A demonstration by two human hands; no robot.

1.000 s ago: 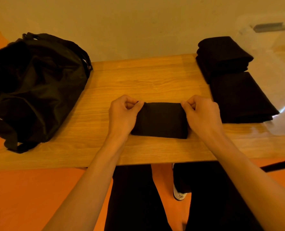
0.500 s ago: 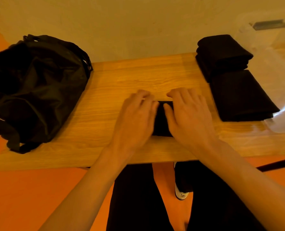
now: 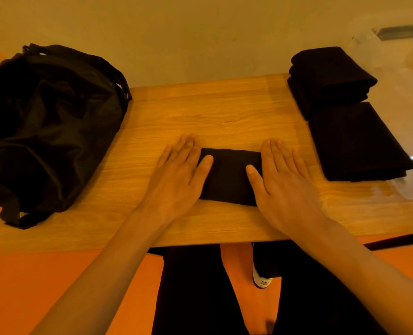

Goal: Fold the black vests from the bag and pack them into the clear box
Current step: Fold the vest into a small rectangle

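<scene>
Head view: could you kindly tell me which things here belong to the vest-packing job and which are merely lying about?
Belonging to the job: the folded vest under the flat left hand and right hand; the black bag; the far vest pile; the near vest pile; the clear box.

Merely about: the wooden table; a white shoe beneath it.

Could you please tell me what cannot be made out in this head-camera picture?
Head view:
Inside the black bag: its own dark fabric hides any remaining vests.
The clear box: cut by the right edge, washed out by glare.
Ends of the folded vest: covered by the left hand and right hand.
The folded stacks: layers too dark to count.
</scene>
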